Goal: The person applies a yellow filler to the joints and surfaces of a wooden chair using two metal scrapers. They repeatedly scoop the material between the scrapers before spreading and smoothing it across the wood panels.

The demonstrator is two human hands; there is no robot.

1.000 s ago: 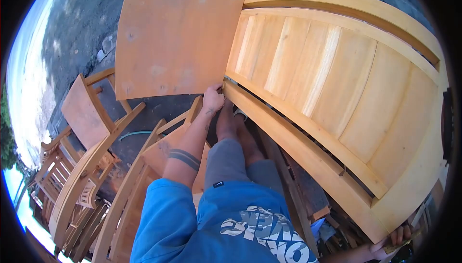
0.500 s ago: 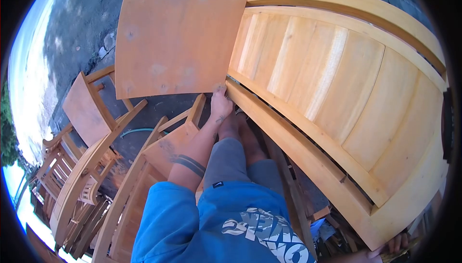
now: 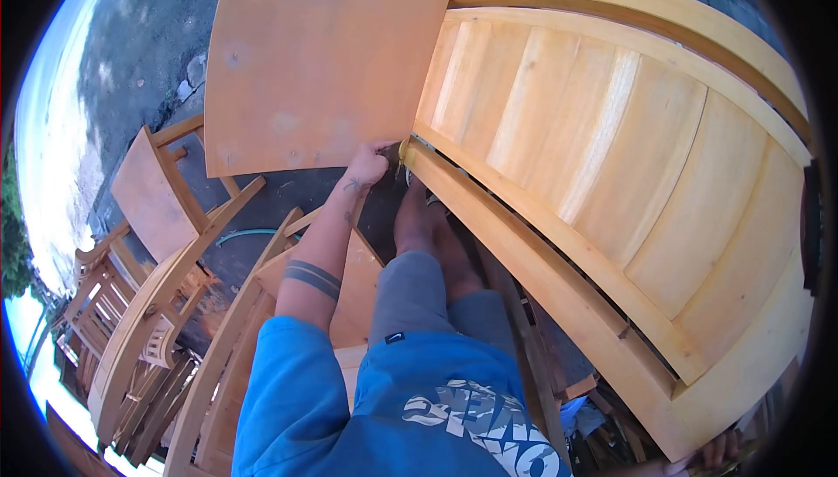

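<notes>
At centre frame, the left hand (image 3: pixel 365 165) has its fingers (image 3: pixel 381 150) closed on the near right corner of a flat plywood panel (image 3: pixel 323 58) — just where that corner meets the lower rail of a large slatted wooden frame (image 3: pixel 611 171). This frame runs from the far centre to the near right, well lit, its slats side by side. At the near right edge, fingertips of the right hand (image 3: pixel 714 455) curl under the frame's bottom corner; whether they clamp it cannot be told. Left of the forearm stand unfinished wooden chairs (image 3: pixel 166 241) on dark pavement (image 3: pixel 148 49) — the nearest just beside the person's leg.
</notes>
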